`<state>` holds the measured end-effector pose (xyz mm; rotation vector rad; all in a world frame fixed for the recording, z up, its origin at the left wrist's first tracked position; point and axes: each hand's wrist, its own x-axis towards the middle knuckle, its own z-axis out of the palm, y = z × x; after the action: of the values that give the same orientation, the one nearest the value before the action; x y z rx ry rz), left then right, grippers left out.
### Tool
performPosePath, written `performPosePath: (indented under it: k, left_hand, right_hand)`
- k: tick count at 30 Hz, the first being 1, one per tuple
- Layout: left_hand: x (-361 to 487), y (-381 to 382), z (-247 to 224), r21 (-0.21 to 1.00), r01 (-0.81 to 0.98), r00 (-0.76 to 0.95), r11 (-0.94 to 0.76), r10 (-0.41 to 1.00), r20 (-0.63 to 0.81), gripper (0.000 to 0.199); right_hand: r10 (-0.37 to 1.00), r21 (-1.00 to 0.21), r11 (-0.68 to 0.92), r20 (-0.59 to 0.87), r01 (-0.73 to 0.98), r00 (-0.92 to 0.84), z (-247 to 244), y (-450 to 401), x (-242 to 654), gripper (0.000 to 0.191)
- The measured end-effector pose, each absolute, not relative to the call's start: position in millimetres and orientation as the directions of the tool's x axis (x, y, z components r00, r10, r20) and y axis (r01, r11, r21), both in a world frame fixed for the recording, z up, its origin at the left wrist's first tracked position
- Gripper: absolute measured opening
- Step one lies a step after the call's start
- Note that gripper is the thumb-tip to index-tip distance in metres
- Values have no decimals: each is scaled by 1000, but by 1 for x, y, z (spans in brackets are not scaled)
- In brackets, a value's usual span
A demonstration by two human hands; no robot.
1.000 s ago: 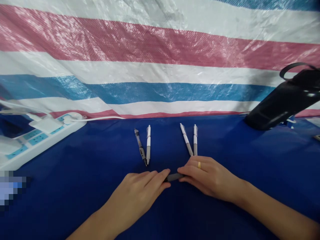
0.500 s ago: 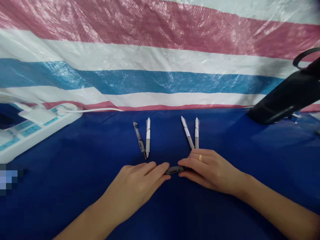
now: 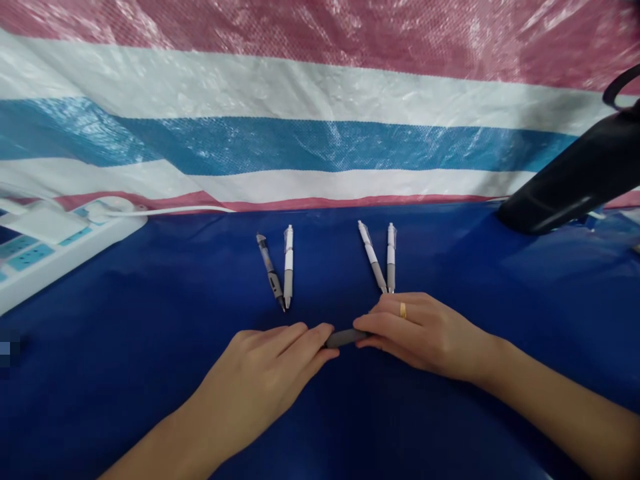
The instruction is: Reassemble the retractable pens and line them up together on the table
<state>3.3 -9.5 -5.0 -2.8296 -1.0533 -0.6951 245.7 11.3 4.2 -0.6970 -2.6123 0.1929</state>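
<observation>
The left hand (image 3: 255, 381) and right hand (image 3: 425, 337) rest on the blue worktop (image 3: 150, 347), fingers (image 3: 313, 337) touching opposite ends of a grey pen barrel (image 3: 345, 338); any grip is unclear.

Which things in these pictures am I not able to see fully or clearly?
All in the head view:
- Grey object: its ends are hidden by the left hand and right hand.
- Black object: cut off by the right edge, so its kind is unclear.
- Power strip: cut off by the left edge.
- Patch at the left edge: pixelated, unreadable.
</observation>
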Motion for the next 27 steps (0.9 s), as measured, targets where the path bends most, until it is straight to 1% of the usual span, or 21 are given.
performPosePath:
  k: [2,5,7,10,13,17,24,27]
  left_hand:
    - [3,-10,-5,105,624,673,-775,601,431,21]
    - [3,-10,-4,92,619,681,-780,591,432,21]
    - [3,-11,-4,95,620,679,-779,593,433,21]
    - [4,-10,-5,128,627,664,-768,613,429,20]
    - [6,-10,-6,152,632,655,-760,628,420,19]
    - [6,-12,-4,131,621,671,-773,610,422,17]
    - [2,-11,-7,100,625,672,-774,599,435,21]
    - [1,-11,-8,77,612,688,-787,578,439,25]
  right_hand:
    - [503,-225,864,357,450,-787,4,11,245,19]
    - [513,-206,858,318,470,-797,4,11,243,26]
    - [532,-216,847,298,486,-793,4,11,243,28]
    - [539,-247,841,289,482,-791,4,11,244,26]
    - [511,-213,859,311,465,-802,4,11,245,23]
    - [494,-157,869,313,469,-811,4,11,245,29]
    - [503,-167,864,306,474,-808,5,12,245,25]
    - [511,-157,860,277,486,-814,5,12,244,29]
